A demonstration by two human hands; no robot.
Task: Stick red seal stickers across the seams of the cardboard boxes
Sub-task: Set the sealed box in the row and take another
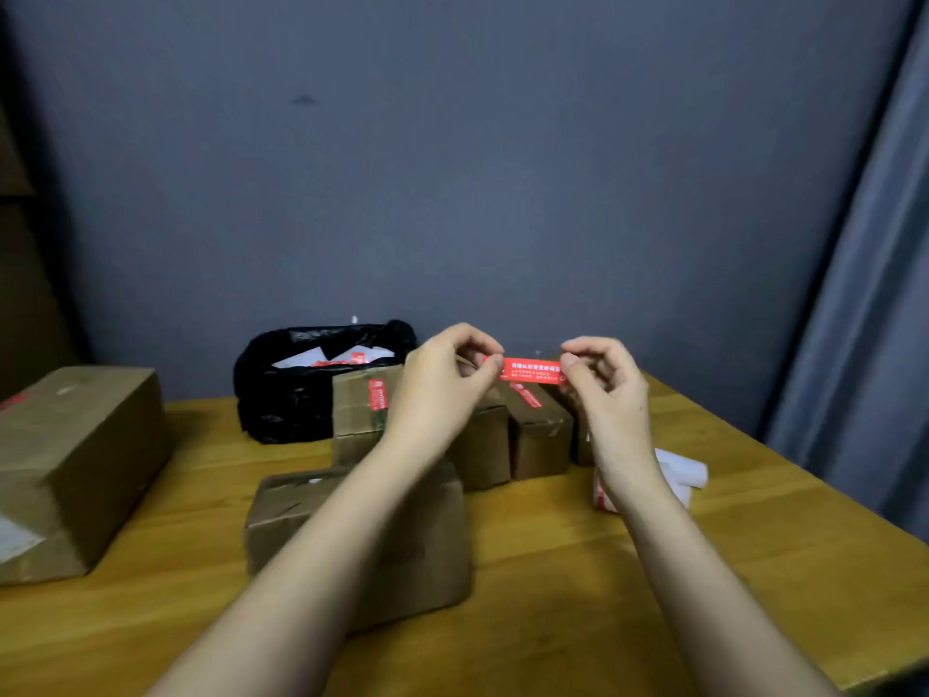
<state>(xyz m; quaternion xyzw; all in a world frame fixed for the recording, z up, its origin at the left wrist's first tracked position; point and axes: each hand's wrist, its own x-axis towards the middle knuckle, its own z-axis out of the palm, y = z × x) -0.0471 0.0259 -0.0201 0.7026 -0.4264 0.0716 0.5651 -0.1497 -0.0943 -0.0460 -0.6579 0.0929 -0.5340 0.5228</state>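
Fingers of both hands were curled, thumb and forefinger of each pinching one end of a red seal sticker [533, 371]. Left hand [442, 379] held the left end, right hand [606, 389] the right end; the strip was stretched level between them, white print facing the camera, raised above the boxes and touching none. Both forearms reached forward from the lower edge, wrists lifted.

Directly under the left forearm lay a near cardboard box [432, 540], its top largely covered by the arm, so its seam could not be judged. Behind it stood a row of smaller boxes: a left small box [357, 415] with a red sticker on its front face, and a right small box [540, 435] with a red sticker on its top. Right wrist hid part of a white sticker roll [683, 470] lying on the wooden table [754, 570]. A large box [75, 465] sat at the table's left edge. A black bag [281, 394] holding white and red scraps stood against the grey wall [452, 168]. A curtain [864, 294] hung at right.
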